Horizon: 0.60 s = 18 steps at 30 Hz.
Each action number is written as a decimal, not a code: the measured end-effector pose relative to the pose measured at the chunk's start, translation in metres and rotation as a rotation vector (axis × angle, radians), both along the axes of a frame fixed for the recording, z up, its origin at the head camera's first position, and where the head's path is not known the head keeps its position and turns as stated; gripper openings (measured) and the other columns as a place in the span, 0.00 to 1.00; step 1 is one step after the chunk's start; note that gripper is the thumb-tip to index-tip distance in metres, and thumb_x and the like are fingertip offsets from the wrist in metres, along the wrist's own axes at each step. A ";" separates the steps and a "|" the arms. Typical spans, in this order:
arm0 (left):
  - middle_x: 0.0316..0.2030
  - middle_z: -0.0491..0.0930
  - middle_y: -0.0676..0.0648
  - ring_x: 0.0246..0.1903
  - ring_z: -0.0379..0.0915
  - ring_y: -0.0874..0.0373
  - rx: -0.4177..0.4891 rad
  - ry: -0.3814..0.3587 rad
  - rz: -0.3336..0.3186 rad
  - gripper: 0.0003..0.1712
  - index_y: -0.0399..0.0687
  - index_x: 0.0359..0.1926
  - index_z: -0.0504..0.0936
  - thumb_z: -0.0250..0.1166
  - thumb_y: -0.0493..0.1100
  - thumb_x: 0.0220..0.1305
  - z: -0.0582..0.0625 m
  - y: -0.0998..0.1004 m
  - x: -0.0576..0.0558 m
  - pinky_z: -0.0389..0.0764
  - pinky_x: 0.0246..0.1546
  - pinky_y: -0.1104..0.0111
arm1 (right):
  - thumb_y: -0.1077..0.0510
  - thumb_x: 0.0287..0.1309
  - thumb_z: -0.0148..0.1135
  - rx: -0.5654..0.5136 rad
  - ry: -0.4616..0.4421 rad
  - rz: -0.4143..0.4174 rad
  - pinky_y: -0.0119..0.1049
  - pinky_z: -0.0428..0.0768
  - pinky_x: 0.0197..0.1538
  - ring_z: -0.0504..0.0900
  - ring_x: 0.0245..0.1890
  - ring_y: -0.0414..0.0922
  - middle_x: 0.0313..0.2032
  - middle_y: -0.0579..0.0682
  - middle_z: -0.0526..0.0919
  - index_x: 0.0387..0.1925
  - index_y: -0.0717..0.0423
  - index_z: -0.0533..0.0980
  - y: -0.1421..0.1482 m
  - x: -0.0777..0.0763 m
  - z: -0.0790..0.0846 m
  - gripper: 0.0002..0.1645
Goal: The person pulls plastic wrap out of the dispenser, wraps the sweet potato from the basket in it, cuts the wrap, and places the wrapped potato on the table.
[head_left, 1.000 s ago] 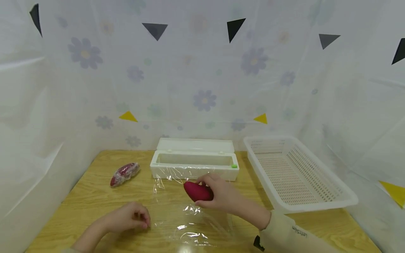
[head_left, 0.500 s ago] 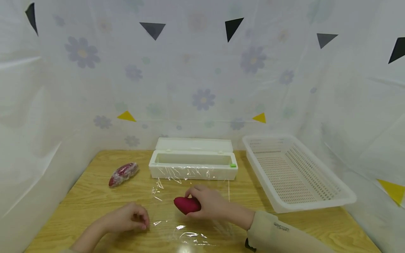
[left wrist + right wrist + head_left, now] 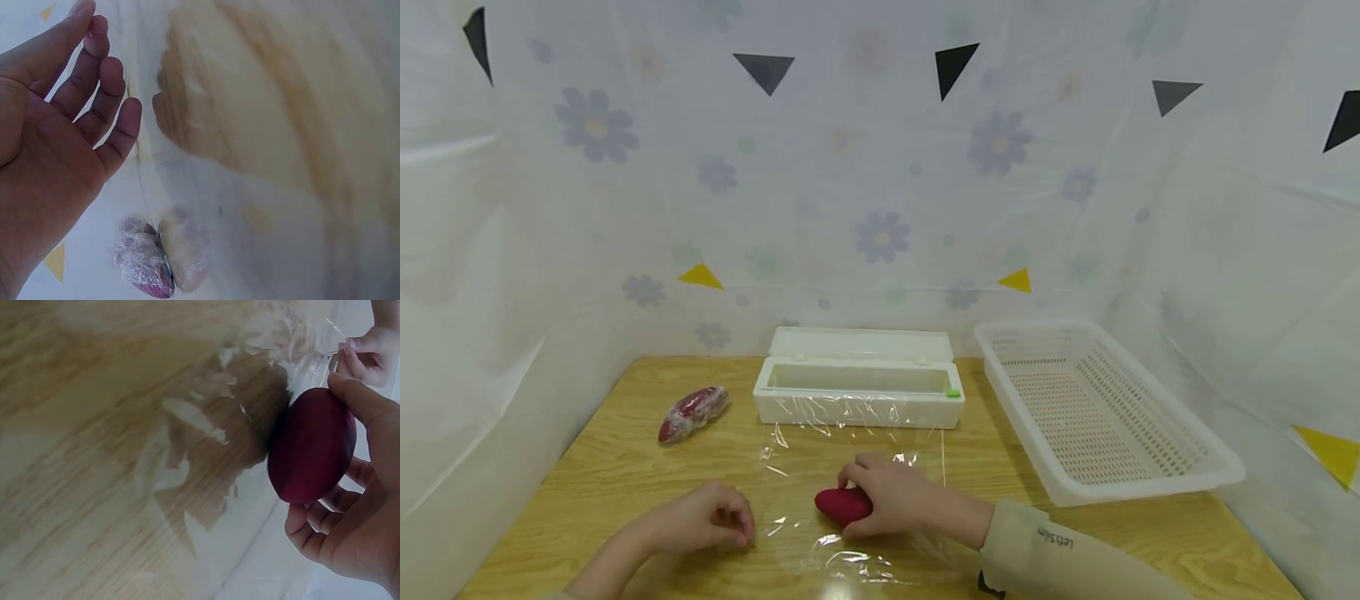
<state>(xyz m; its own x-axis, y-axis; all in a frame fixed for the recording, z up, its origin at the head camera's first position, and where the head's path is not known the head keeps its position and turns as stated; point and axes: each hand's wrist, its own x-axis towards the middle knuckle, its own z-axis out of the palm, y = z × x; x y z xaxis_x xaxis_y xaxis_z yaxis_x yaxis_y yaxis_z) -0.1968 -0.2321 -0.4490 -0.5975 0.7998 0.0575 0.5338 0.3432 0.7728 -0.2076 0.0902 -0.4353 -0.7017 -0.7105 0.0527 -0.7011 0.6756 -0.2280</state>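
Note:
A smooth dark red sweet potato (image 3: 844,506) is gripped by my right hand (image 3: 898,504), with the thumb at one side and fingers at the other. It sits low over a sheet of clear cling film (image 3: 790,479) spread on the table; the right wrist view shows its lower side at the film. My left hand (image 3: 700,518) rests by the film's left edge, fingers loosely curled, with nothing visible in it. In the left wrist view its thumb and index fingertip come close together. Behind the film stands a white cling film box (image 3: 857,410), its lid (image 3: 861,343) raised.
A film-wrapped sweet potato (image 3: 693,414) lies at the left of the wooden table (image 3: 617,467). On the right is a white perforated plastic basket (image 3: 1150,492). White patterned sheeting (image 3: 880,167) encloses the back and sides.
My right hand has carried the sweet potato toward me and slightly left, down to the cling film. The left hand has stayed in place.

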 end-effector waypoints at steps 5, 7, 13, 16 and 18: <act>0.31 0.81 0.58 0.31 0.73 0.71 -0.001 -0.027 0.006 0.03 0.52 0.33 0.82 0.64 0.44 0.61 0.001 0.000 0.001 0.77 0.29 0.72 | 0.34 0.43 0.69 -0.013 0.075 0.031 0.24 0.70 0.36 0.70 0.37 0.32 0.35 0.35 0.71 0.44 0.40 0.72 0.000 0.001 -0.003 0.29; 0.31 0.81 0.58 0.31 0.73 0.71 -0.004 -0.040 0.012 0.04 0.51 0.33 0.82 0.64 0.45 0.61 0.002 0.000 0.001 0.77 0.30 0.72 | 0.33 0.43 0.69 -0.014 0.092 0.035 0.24 0.70 0.36 0.70 0.37 0.32 0.36 0.36 0.71 0.44 0.41 0.72 0.001 0.001 -0.004 0.30; 0.31 0.81 0.55 0.31 0.73 0.71 0.005 -0.049 0.010 0.01 0.52 0.33 0.82 0.65 0.40 0.60 0.002 0.000 0.001 0.77 0.30 0.72 | 0.31 0.44 0.68 -0.036 0.100 0.048 0.24 0.70 0.36 0.70 0.37 0.32 0.37 0.37 0.71 0.47 0.42 0.72 0.001 0.001 -0.004 0.32; 0.31 0.81 0.53 0.31 0.72 0.71 0.009 -0.045 0.008 0.02 0.51 0.34 0.82 0.65 0.39 0.60 0.002 0.000 0.001 0.77 0.30 0.72 | 0.31 0.43 0.68 -0.051 0.114 0.044 0.25 0.71 0.37 0.71 0.38 0.33 0.40 0.38 0.72 0.49 0.42 0.72 0.003 0.003 -0.002 0.34; 0.31 0.81 0.53 0.31 0.72 0.70 0.006 -0.044 0.011 0.02 0.51 0.33 0.82 0.65 0.39 0.60 0.003 -0.001 0.002 0.77 0.30 0.72 | 0.31 0.42 0.68 -0.061 0.124 0.031 0.27 0.72 0.39 0.71 0.39 0.34 0.41 0.39 0.73 0.50 0.42 0.72 0.005 0.003 0.000 0.35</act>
